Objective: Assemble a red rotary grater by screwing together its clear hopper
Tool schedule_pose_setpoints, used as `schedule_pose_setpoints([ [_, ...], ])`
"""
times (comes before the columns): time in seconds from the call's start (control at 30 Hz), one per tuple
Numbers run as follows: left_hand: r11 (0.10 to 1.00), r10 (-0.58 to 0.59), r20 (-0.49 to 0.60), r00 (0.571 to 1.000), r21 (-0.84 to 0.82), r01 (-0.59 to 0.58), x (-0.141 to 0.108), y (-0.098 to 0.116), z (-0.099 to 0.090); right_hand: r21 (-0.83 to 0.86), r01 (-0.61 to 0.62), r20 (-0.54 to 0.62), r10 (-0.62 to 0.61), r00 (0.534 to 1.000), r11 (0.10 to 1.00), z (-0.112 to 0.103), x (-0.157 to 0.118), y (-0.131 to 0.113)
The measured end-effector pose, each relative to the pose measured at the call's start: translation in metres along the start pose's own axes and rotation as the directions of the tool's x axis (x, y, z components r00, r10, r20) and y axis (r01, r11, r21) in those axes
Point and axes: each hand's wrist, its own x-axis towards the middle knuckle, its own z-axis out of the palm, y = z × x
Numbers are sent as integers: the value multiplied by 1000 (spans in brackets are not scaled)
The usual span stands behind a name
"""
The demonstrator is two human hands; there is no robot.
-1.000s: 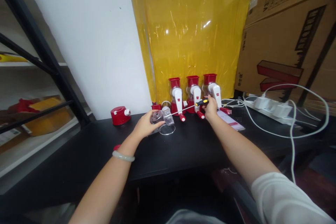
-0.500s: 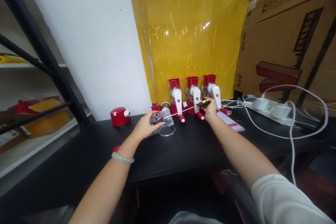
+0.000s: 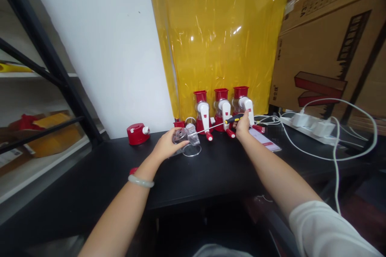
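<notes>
My left hand [image 3: 169,143] is closed on a clear plastic part [image 3: 192,134] low over the black table. My right hand [image 3: 242,125] grips the black and yellow handle of a screwdriver [image 3: 233,119]; its long shaft points left and the tip meets the clear part. Behind the screwdriver stand three red and white hand-crank graters, at the left [image 3: 204,114], in the middle [image 3: 223,112] and at the right [image 3: 245,104]. A red round base [image 3: 138,133] with a white knob sits left of my left hand. Near my left wrist a small red piece [image 3: 133,170] shows partly.
A phone [image 3: 265,140] lies right of my right hand. White cables and a power strip [image 3: 313,128] are on the right of the black table [image 3: 205,176]. A large cardboard box [image 3: 325,52] stands behind them; a shelf [image 3: 39,74] is at the left.
The fingers of my right hand have shifted on the screwdriver handle, with the forefinger now raised higher along it. My left hand and the clear part look unchanged.
</notes>
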Motion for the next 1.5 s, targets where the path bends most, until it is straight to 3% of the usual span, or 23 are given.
schedule_pose_setpoints([
  [0.1,1000,-5,-10,1000,9,5,0,0,0,25,-50,-66,51,996,998,1,-4,-5],
  [0.27,1000,4,-1,1000,5,-4,1,0,0,87,-63,-39,66,997,994,1,-7,-10],
  [0.7,1000,3,-16,1000,0,-3,0,-3,1,41,40,-60,-37,997,998,7,-10,-12],
  [0.87,999,14,-19,1000,29,-14,0,-3,1,105,-56,-105,67,992,993,7,-15,-16],
  [1.03,1000,-1,-11,1000,31,2,0,-1,1,88,-70,-95,78,992,994,6,-16,-19],
  [1.5,999,5,-17,1000,41,-4,0,2,0,7,30,-86,-30,996,1000,5,-11,-12],
])
